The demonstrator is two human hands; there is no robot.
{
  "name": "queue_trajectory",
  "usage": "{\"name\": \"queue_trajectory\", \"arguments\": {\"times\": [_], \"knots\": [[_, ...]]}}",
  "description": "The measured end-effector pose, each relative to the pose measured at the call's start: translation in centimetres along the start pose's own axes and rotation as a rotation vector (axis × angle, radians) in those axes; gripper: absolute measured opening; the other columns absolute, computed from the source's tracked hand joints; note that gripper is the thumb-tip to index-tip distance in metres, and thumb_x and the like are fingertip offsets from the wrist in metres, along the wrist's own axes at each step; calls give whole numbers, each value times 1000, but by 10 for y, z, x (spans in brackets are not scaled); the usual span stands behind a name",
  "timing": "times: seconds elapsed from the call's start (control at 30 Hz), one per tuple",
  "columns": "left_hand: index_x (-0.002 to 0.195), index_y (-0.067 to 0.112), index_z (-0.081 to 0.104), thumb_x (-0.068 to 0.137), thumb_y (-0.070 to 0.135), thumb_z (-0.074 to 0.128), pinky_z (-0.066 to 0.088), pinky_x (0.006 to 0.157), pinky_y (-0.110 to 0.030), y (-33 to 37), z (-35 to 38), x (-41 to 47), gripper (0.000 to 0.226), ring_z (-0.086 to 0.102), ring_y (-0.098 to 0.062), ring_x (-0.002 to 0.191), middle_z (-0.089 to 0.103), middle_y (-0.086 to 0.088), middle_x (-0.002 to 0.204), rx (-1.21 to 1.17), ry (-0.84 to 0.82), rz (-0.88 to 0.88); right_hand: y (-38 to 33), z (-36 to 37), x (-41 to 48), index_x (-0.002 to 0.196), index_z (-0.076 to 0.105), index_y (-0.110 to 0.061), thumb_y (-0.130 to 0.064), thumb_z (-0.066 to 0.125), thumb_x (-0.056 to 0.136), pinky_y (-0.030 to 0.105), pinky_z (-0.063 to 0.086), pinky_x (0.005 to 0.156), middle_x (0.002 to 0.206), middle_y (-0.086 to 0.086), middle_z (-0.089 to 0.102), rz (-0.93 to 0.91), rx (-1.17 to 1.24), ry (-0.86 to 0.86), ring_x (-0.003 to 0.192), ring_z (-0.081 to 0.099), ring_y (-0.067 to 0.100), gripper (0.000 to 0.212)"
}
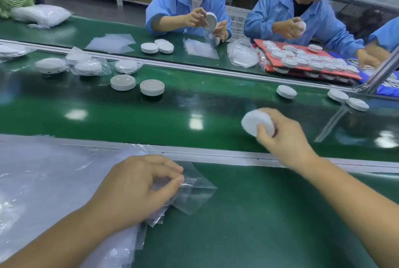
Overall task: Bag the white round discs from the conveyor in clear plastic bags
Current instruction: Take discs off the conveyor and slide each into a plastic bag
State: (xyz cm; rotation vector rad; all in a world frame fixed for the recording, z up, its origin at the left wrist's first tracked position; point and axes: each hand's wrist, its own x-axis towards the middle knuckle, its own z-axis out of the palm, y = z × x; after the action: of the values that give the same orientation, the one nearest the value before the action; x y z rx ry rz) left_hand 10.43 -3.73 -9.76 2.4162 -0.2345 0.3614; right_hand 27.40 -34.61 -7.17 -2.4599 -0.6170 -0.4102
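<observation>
Right hand (285,136) grips white disc (257,123) above green conveyor (151,114). Left hand (140,185) pinches clear bag (194,190) on desk (259,213), beside bag stack (43,177).

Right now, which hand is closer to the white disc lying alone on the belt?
Right. The right hand, gripping a second disc, is just this side of the lone disc; the left hand pinches a clear bag far away, down-left.
</observation>
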Motion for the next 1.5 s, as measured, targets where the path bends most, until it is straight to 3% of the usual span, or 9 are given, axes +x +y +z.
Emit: {"name": "queue_trajectory", "arguments": {"times": [0.1, 0.23, 0.6, 0.73, 0.93, 1.13, 1.33, 1.43, 1.5], "knots": [[84, 46, 77, 87, 46, 70, 55, 86, -29, 4, 1, 1, 8, 63, 12, 95, 65, 42, 95, -64, 75, -101, -50, 3, -42, 134, 59, -32, -25, 57, 90, 21, 48, 90, 125, -6, 52, -465, -69, -95, 107, 60, 11, 45], [81, 47, 75, 84, 56, 63, 55, 83, -31, 7, 3, 1, 15, 63, 12, 93, 64, 45, 89, -26, 136, -217, -81, 7, -73, 134, 56, -27, -13, 60, 94, 35, 42, 92, 121, 3, 64, -753, -268, 20, 104, 58, 23, 43], [92, 42, 76, 80, 62, 56, 54, 80, -32, 22, -2, 2, 31, 71, 0, 85, 75, 23, 89, -405, -26, -211, -90, 24, -85, 107, 80, -11, -12, 78, 93, 39, 57, 82, 118, 0, 76, -698, 10, 204, 99, 73, 22, 14], [104, 48, 71, 85, 63, 46, 47, 81, -15, 16, -6, -2, 35, 61, 15, 98, 65, 42, 99, -122, -5, -77, -78, 19, -90, 110, 70, -18, -10, 76, 90, 36, 54, 80, 119, -4, 74, -634, 151, 344, 103, 72, 18, 23], [99, 49, 73, 94, 62, 43, 47, 83, -26, 15, 5, -5, 33, 55, 3, 101, 64, 33, 105, 311, -190, 173, -62, 38, -94, 105, 70, -21, -3, 73, 88, 36, 56, 80, 114, -6, 75, -290, 391, 363, 105, 72, 22, 25], [84, 41, 76, 88, 50, 48, 48, 72, -25, 17, 6, -5, 30, 63, -1, 86, 68, 30, 92, 351, -89, 166, -63, 41, -96, 105, 74, -17, 0, 76, 88, 33, 54, 89, 117, -4, 74, -488, 296, 317, 103, 71, 22, 25], [78, 45, 71, 82, 50, 60, 46, 76, -11, 18, 9, -4, 12, 59, 13, 96, 62, 44, 95, 107, 145, -106, -66, 44, -96, 110, 71, -12, 3, 67, 95, 37, 56, 87, 120, 8, 74, -773, 78, 236, 101, 67, 30, 22], [93, 44, 74, 82, 52, 72, 53, 87, -21, 20, 9, -6, 14, 65, 7, 100, 69, 35, 101, -261, -48, -81, -70, 45, -97, 103, 79, -5, 2, 71, 93, 36, 57, 88, 118, 9, 75, -786, 110, 237, 101, 70, 30, 15], [112, 42, 72, 67, 59, 85, 47, 94, -13, 25, 6, -7, 50, 63, 6, 110, 68, 30, 116, -450, -211, -40, -74, 44, -99, 99, 81, -8, -4, 75, 91, 32, 57, 88, 116, 3, 76, -694, 217, 263, 101, 71, 23, 11]]}}
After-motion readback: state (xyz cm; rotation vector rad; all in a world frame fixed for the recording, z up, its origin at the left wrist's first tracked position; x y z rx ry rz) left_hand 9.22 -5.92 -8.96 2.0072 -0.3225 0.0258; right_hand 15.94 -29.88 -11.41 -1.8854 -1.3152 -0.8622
